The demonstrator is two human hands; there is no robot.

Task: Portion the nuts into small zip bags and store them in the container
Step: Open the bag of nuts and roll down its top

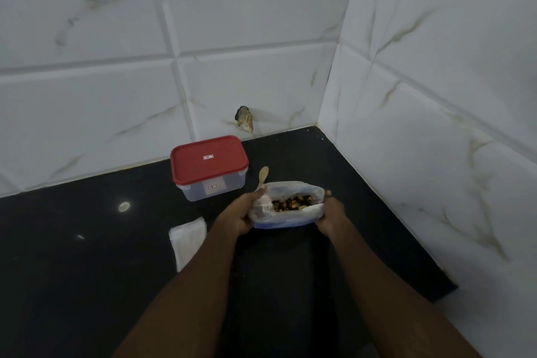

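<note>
A large plastic bag (290, 216) holding brown and dark nuts (292, 203) rests on the black counter, its mouth spread wide. My left hand (236, 215) grips the bag's left edge and my right hand (331, 216) grips its right edge. A wooden spoon (263, 176) sticks up just behind my left hand. A clear container with a red lid (209, 161) stands closed behind and to the left of the bag. A stack of small clear zip bags (187, 237) lies flat to the left of my left forearm.
The black counter (87, 256) sits in a corner of white marble-look tiled walls (436, 96), with the wall close on the right. A chipped hole (244, 118) shows in the back wall just above the counter.
</note>
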